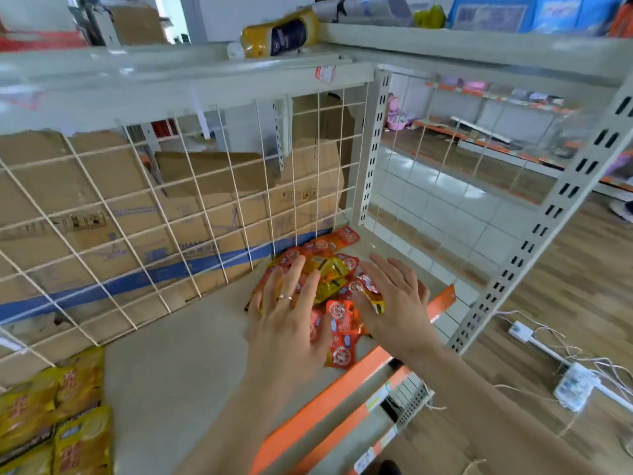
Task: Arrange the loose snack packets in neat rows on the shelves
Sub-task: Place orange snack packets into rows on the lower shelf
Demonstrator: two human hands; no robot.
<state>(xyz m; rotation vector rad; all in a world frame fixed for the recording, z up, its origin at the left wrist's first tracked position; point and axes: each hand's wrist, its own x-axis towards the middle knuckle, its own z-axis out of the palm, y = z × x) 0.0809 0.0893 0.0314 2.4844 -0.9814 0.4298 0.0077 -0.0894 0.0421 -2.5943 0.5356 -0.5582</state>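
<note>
A loose heap of small red, orange and yellow snack packets point(330, 279) lies at the right end of a beige shelf point(178, 365), against the wire back. My left hand point(291, 313) lies flat on the heap's left side, fingers spread, a ring on one finger. My right hand point(394, 299) rests on the heap's right side with its fingers extended over the packets. Neither hand grips a packet. One red packet point(340, 354) sticks out near the shelf's orange front edge.
Yellow snack bags point(54, 416) are stacked at the shelf's left end. A white wire grid point(171, 207) backs the shelf, with cardboard boxes behind it. A yellow bottle point(281, 34) lies on the shelf above. A power strip and cables point(568, 382) lie on the wooden floor to the right.
</note>
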